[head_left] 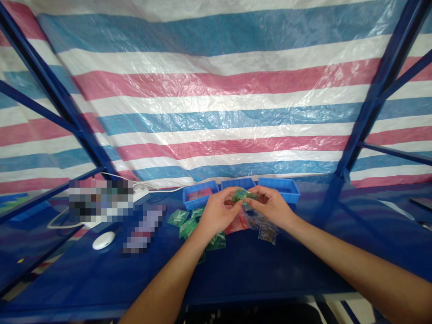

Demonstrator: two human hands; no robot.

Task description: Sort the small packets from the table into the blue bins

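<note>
Both my left hand [219, 211] and my right hand [270, 205] pinch a small green plastic bag [243, 195], held up between them in front of the blue bins. What the bag contains is too small to make out. Under and beside my left wrist lie several green bags [178, 218] with white markings. A red bag [237, 220] rests on the table below the hands. To its right, beneath my right hand, are clear bags [268, 230] with something dark inside.
Three blue bins stand in a row at the back: a left bin [185, 198] with reddish contents, a middle bin [238, 182] and a right bin [292, 191]. A white round object [103, 240] sits left on the blue table [270, 274]. White cables [165, 191] run behind. Blue metal posts flank a striped sheet [216, 121].
</note>
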